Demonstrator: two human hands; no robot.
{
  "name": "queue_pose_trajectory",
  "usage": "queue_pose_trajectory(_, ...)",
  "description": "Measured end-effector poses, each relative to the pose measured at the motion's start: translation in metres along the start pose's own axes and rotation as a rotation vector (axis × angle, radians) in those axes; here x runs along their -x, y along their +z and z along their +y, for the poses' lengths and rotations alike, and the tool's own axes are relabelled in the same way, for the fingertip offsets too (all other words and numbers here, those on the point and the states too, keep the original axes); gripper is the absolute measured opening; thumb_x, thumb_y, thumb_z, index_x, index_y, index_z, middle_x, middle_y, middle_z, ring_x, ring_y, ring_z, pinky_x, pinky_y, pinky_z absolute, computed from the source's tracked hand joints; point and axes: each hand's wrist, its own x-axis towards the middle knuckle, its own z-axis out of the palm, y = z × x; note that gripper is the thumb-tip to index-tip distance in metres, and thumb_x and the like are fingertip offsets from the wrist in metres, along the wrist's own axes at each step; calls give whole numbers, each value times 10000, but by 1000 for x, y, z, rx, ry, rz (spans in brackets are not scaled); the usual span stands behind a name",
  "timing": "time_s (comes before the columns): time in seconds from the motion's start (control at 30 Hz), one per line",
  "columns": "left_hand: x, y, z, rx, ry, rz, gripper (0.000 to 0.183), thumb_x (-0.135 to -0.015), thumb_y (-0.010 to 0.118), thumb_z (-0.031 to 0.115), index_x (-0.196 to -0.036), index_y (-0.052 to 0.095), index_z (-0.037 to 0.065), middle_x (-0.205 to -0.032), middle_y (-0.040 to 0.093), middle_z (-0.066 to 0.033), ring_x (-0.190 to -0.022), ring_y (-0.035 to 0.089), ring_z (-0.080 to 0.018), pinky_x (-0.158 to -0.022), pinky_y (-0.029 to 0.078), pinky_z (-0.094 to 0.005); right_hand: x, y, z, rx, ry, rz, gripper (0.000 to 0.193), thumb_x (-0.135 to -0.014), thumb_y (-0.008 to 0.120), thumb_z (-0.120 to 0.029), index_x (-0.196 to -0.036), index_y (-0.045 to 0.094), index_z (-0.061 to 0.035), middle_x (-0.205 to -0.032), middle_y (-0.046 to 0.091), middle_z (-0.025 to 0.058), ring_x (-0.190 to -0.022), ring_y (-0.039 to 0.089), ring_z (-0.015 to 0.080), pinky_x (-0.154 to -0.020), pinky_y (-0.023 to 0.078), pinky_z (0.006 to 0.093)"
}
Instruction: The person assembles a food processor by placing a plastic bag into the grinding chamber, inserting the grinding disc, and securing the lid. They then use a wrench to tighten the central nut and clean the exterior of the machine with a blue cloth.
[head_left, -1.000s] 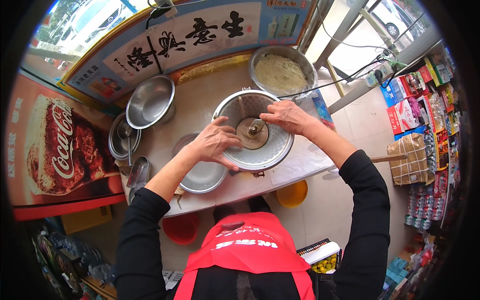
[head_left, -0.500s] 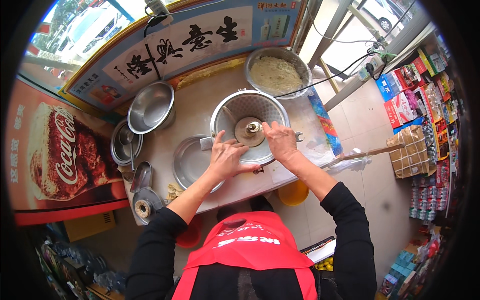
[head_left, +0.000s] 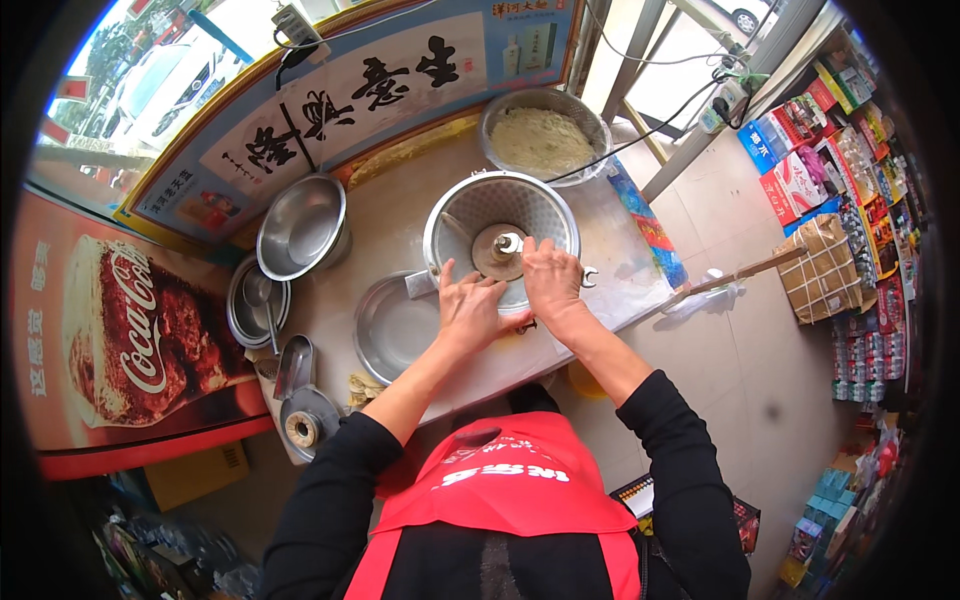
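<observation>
A deep steel hopper (head_left: 455,205) with a patterned inner wall stands on the table in front of me. At its bottom lies a round brownish disc (head_left: 487,262) with a metal fitting in the middle. My right hand (head_left: 552,290) is closed around a double-ended wrench (head_left: 589,277); one jaw meets the central fitting, and the other pokes out past my knuckles. Over the near rim curls my left hand (head_left: 468,312), fingers inside and thumb outside, gripping it. Next to that hand, a wide steel basin (head_left: 385,322) sits partly under the hopper's side bracket.
Behind the hopper is a colander (head_left: 547,140) of pale shredded food. A steel bowl (head_left: 300,225), a pot with a ladle (head_left: 262,295) and a metal scoop (head_left: 293,367) stand left. A black cable (head_left: 640,140) crosses at the back right. A wooden stick (head_left: 735,275) juts past the table's right edge.
The wrench has turned slightly clockwise with my right hand. My left hand has shifted a little right along the rim, its fingers closer together. The whole view has tilted slightly.
</observation>
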Motion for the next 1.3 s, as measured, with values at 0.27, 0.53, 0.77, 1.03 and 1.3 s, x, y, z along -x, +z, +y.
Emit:
queue_pose_trajectory(0.27,-1,-3,1,84,33,68,644,-742,685,685,-1020,769,109,-1011,731,-43,-1089,649,-230,-1178,169,-571,-2,-8,9,-144,-36,-12,90,-876,622,-132,-954,618,-86,-865,661,98,-758,718,262,-645,575,377)
queue_pose_trajectory(0.53,23,-5,-30,89,-98,390,800,-855,731,424,-1546,388,214,-1645,224,-154,-1539,134,-340,-1200,35,-590,15,27,103,-787,214,498,229,-990,520,-133,-1181,584,-24,-968,659,178,-889,633,421,-775,494,484)
queue_pose_trajectory(0.77,-22,10,-78,882,-550,471,793,-988,617,320,-1573,199,-15,-1625,239,-216,-1499,249,-313,-1216,190,-389,161,218,103,-1757,1433,-368,212,-926,416,31,-1076,548,-41,-737,542,60,-573,530,173,-493,481,344)
queue_pose_trajectory(1.03,-39,24,-86,961,-559,463,693,-995,627,213,-1564,272,35,-1529,389,-265,-1402,420,-294,-1142,334,-359,251,332,14,-1474,1290,-856,228,-980,456,-81,-1090,655,-62,-693,578,23,-479,497,132,-412,398,298)
queue_pose_trajectory(1.3,-50,15,-96,850,-540,451,711,-985,664,194,-1562,279,37,-1346,570,-115,-1133,562,-140,-994,441,-278,113,381,5,-1448,837,1,397,-931,490,-95,-1293,617,4,-1221,684,204,-1152,648,310,-997,484,371)
